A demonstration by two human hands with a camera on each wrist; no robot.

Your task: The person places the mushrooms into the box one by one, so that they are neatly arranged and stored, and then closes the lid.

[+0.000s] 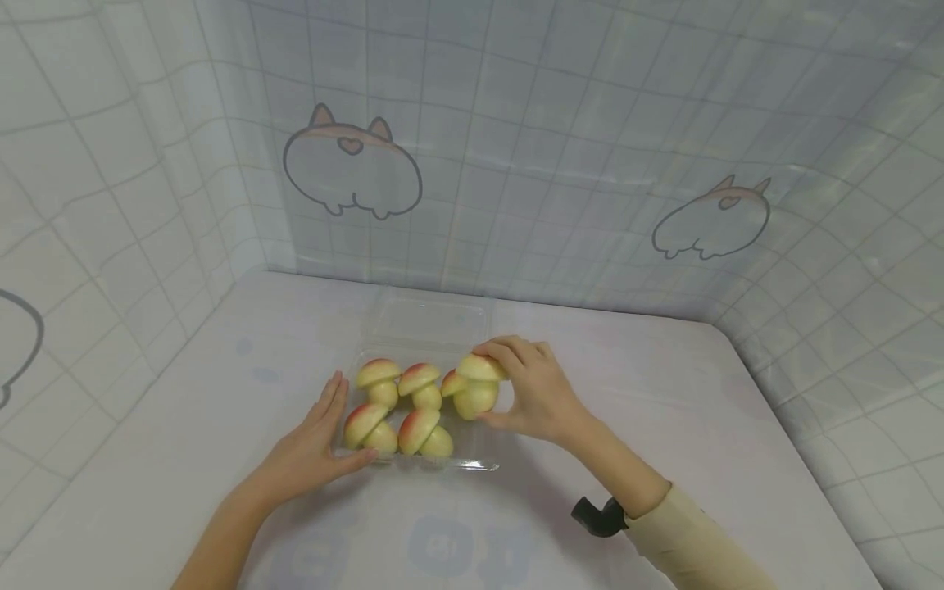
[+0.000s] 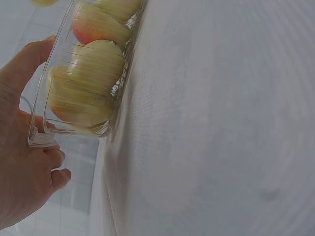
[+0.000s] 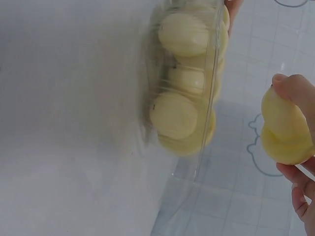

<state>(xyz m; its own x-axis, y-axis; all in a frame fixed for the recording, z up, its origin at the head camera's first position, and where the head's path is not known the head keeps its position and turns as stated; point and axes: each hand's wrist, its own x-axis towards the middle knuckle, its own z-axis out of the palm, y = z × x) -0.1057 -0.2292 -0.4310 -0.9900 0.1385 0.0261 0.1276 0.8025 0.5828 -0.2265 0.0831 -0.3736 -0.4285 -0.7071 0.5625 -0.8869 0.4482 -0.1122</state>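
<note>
Several mushroom-shaped pieces (image 1: pixel 379 385), pale yellow with red-tinted caps, lie in a clear plastic box (image 1: pixel 472 465). My right hand (image 1: pixel 542 385) grips another mushroom-shaped piece (image 1: pixel 478 397) between thumb and fingers at the box's right side. The right wrist view shows this held piece (image 3: pixel 285 128) raised above the rim. It partly covers a piece behind it in the head view. My left hand (image 1: pixel 313 451) rests against the box's left front corner, fingers along the side and thumb at the front rim. In the left wrist view, its thumb (image 2: pixel 32 56) touches the rim.
The box's clear lid (image 1: pixel 431 315) lies folded back behind it. A black curved object (image 1: pixel 599 518) sits beside my right sleeve on the pale table surface (image 1: pixel 664 393). Grid-patterned sheeting (image 1: pixel 516 164) with cartoon animals rises at the back and both sides.
</note>
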